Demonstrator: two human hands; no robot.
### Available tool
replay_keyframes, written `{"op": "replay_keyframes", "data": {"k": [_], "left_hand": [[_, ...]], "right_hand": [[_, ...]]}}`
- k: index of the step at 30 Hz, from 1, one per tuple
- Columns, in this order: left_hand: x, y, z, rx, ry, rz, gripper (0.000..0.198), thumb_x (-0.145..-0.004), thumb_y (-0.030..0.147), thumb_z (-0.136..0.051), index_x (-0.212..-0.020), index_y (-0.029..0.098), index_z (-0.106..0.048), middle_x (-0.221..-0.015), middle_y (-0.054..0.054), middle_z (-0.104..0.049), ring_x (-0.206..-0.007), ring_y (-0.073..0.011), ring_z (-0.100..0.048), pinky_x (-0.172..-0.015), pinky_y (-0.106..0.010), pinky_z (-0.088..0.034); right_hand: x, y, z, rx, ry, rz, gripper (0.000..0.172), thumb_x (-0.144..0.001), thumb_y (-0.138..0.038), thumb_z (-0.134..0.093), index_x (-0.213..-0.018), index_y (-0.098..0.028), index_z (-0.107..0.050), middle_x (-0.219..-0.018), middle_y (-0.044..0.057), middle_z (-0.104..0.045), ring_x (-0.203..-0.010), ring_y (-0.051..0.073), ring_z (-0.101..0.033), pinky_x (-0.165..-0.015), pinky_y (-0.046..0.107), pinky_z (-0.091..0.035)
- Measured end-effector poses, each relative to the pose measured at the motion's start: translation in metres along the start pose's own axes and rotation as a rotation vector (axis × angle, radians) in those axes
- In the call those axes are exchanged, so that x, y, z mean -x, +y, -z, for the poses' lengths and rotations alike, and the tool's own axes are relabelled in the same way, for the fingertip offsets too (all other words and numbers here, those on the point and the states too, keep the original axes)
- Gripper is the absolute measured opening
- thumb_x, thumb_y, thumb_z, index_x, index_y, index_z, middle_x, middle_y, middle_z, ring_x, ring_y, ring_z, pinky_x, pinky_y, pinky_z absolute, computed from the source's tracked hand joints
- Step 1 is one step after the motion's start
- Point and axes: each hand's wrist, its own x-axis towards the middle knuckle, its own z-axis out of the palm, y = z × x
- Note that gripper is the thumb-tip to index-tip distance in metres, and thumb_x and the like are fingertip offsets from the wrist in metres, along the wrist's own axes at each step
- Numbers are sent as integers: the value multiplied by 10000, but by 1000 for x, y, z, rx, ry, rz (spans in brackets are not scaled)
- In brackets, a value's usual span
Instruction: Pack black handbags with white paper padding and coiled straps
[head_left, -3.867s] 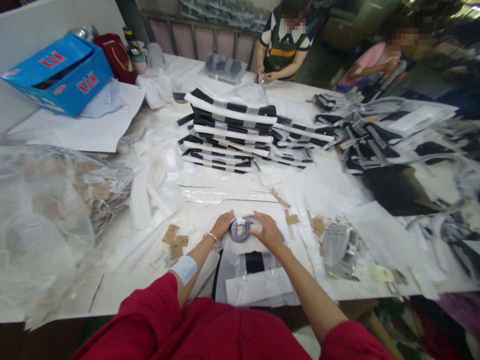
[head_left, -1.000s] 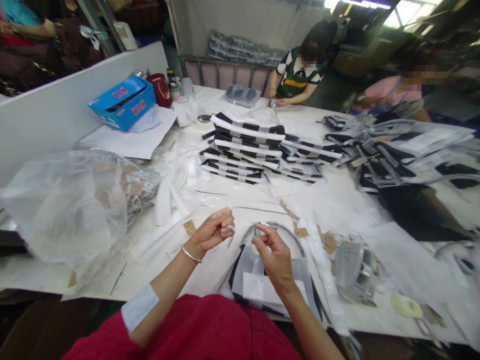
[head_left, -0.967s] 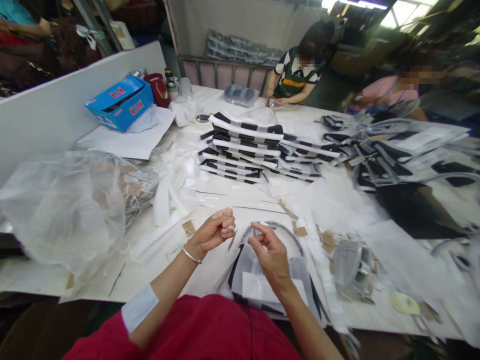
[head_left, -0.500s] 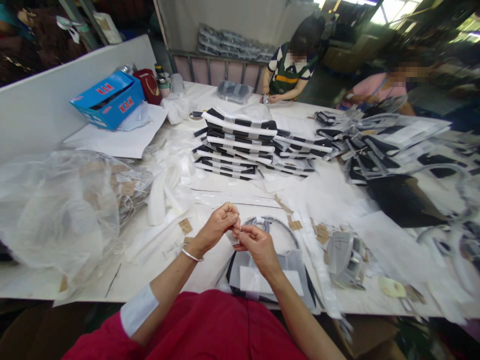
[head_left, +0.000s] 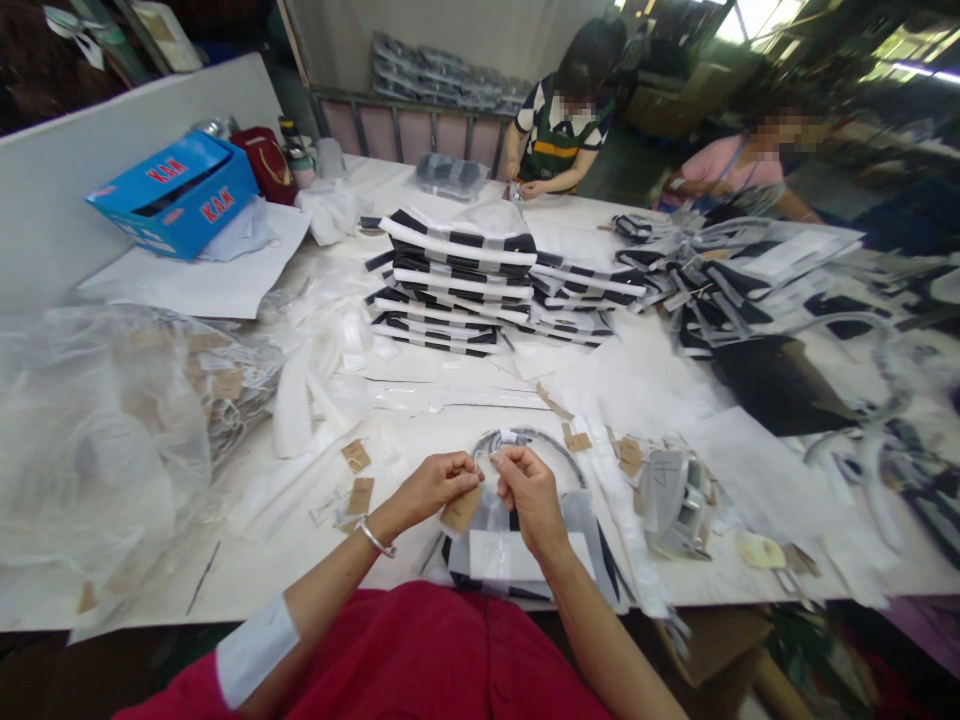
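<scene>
My left hand (head_left: pixel 433 484) and my right hand (head_left: pixel 526 487) are both pinched shut close together above a clear black-trimmed bag (head_left: pixel 525 545) with a curved handle (head_left: pixel 525 438) at the table's near edge. A brown paper tag (head_left: pixel 460 510) hangs from my left fingers. A thin string seems to run between the two hands, too fine to be sure. Loose brown tags (head_left: pixel 355 456) lie on the white table (head_left: pixel 315 530) to the left of my hands.
A stack of black-and-white striped bags (head_left: pixel 454 285) stands mid-table. A big clear plastic sack (head_left: pixel 97 430) fills the left, a blue box (head_left: pixel 174 193) sits far left. More clear bags (head_left: pixel 757 275) pile up at right. Two people work at the far side.
The handle coil my hands held flat on the bag has spread into an arch. My hands lifted, came together, and a brown tag now hangs from the left one.
</scene>
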Motion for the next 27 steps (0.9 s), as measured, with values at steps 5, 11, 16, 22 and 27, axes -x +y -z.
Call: {"op": "replay_keyframes", "data": {"k": [5,11,16,22,27], "left_hand": [[-2,-3,4,37,0,11,279,-776,424,-651,-839,152,-646,-743,13,-597,-682,-128,-500,-648,-242,-376],[-4,-8,-5,132,10,-1,312,-765,451,-679,-812,147,-622,-715,15,-568,-666,-124,-487,-649,-248,-378],[-10,-12,-12,256,50,-34,372,-784,510,-675,-780,159,-551,-698,20,-558,-655,-117,-491,-648,-246,-384],[-6,-6,-2,260,12,54,389,-754,501,-728,-876,154,-601,-714,23,-573,-612,-99,-485,-581,-217,-344],[-3,-7,-2,542,-56,50,336,-776,449,-734,-818,153,-580,-751,-19,-611,-697,-125,-565,-677,-242,-423]], "right_hand": [[-4,1,16,-317,8,-135,205,-659,-303,-801,-804,-186,-714,-784,6,-688,-699,108,-601,-519,182,-437],[-7,13,25,-644,-66,-260,102,-693,-229,-776,-703,-201,-678,-1056,44,-725,-1067,194,-637,-850,283,-534],[-9,16,30,-697,-58,-317,139,-685,-194,-771,-681,-195,-631,-1034,44,-731,-964,176,-685,-647,207,-560],[-14,8,39,-492,-62,-218,195,-704,-259,-781,-696,-186,-600,-1129,96,-700,-1039,296,-676,-723,365,-593],[-14,11,37,-524,-125,-320,218,-726,-295,-765,-693,-184,-580,-1028,104,-727,-1011,278,-688,-787,376,-573]]}}
